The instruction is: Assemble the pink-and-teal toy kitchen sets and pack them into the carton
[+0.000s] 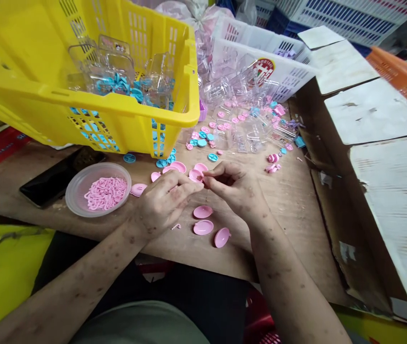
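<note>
Two hands pinch a pink plastic shell above a wooden worktop

The left hand (pixel 169 198) and right hand (pixel 237 191) meet over the worktop (pixel 282 224), each grip narrowed to a fingertip pinch on one smooth, shallow pink shell (pixel 196 175); the exact contact is partly hidden by the fingers. Nearer the body lie three glossy oval shells (pixel 203 227), cupped like little spoons, with a thin, hooked pink piece (pixel 176 226) to their left. A round, translucent tub (pixel 69 198) holds a tangle of slim, curly pink pieces (pixel 106 193), just beside a flat, dark, shiny slab (pixel 56 177). Behind stands a slotted, rigid yellow crate (pixel 117 107). Beyond the hands, clear, hard-edged plastic cases (pixel 248 131) are heaped among small pink and blue parts, near worn, creased cardboard (pixel 332 215) on the right
</note>
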The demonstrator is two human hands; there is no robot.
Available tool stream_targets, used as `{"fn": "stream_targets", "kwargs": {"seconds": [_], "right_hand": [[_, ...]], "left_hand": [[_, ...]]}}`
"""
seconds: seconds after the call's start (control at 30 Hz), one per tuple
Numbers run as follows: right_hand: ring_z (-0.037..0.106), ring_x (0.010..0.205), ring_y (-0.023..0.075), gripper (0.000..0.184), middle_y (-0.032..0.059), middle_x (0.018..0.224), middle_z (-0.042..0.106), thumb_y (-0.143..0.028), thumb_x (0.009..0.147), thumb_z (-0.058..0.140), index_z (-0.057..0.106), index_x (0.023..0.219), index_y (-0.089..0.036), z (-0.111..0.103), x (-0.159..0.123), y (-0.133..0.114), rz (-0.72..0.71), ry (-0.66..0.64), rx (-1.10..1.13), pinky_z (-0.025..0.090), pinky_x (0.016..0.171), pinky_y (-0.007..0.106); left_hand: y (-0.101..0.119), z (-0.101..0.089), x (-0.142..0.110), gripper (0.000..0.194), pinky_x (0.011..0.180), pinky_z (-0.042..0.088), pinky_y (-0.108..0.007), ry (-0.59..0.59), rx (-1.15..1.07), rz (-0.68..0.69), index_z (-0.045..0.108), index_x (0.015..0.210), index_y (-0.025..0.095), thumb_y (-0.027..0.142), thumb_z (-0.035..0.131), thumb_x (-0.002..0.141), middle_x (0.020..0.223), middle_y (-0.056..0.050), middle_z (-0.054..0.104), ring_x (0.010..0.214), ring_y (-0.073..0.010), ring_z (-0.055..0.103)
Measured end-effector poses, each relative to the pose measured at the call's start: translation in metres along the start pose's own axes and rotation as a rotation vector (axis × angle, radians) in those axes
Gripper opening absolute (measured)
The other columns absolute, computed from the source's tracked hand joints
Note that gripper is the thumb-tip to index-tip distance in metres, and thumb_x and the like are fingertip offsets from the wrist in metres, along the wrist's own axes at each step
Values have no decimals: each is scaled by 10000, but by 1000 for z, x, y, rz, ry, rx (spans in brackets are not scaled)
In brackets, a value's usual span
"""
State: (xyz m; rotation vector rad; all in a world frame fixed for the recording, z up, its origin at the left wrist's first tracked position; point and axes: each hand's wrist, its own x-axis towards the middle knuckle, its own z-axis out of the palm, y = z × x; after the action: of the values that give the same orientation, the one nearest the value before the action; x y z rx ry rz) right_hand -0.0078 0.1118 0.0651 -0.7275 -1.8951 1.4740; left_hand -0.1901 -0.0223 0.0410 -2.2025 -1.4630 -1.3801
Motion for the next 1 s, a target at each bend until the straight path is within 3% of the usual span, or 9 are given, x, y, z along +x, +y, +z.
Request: {"fn": "stream_targets", "kwargs": {"seconds": [0.13,0.33,0.5,0.7,0.83,1.0], "right_hand": [[784,828,193,437,47,891,804,-590,817,1000,793,845,-207,-8,0,-3,47,-96,80,694,823,331],[753,754,161,455,36,852,799,-584,807,1026,815,860,-185,-17,-3,-16,131,-154,166,668,710,286],[808,874,201,501,48,940,833,-639,789,1028,865,964,-198,-22,-4,-22,188,-160,202,731,837,346],[827,997,215,531,82,1130,851,-659,774,1042,836,947,-202,-18,-3,-19,185,-166,273,744,955,369],[815,932,198,523,61,1039,847,-646,767,1051,820,923,-202,-16,-2,-16,155,-178,262,738,918,355],[802,1044,203,476,88,1241,818,-595,833,1023,779,833,-186,-20,-3,-15,81,-232,265,714,916,323]], "left_hand": [[4,-1,1,307,980,678,-302,4,7,-23,709,1352,216,58,713,1088,1171,-55,761,1082,-172,767],[3,0,4,304,974,667,-294,19,-59,-27,734,1317,226,56,756,1066,1152,-38,787,1045,-165,772],[1,0,8,288,962,666,-325,24,-123,-35,761,1285,242,57,749,1064,1143,-37,792,1036,-178,771],[3,0,5,345,960,682,-339,31,-39,26,736,1334,255,48,738,1059,1157,-51,806,1059,-192,790],[2,0,-1,433,977,691,-363,39,-46,78,717,1411,263,13,684,1059,1206,-60,820,1115,-208,791],[2,-4,-3,422,1060,681,-406,24,-54,134,715,1424,200,-2,657,1059,1247,-101,820,1200,-243,782]]}}
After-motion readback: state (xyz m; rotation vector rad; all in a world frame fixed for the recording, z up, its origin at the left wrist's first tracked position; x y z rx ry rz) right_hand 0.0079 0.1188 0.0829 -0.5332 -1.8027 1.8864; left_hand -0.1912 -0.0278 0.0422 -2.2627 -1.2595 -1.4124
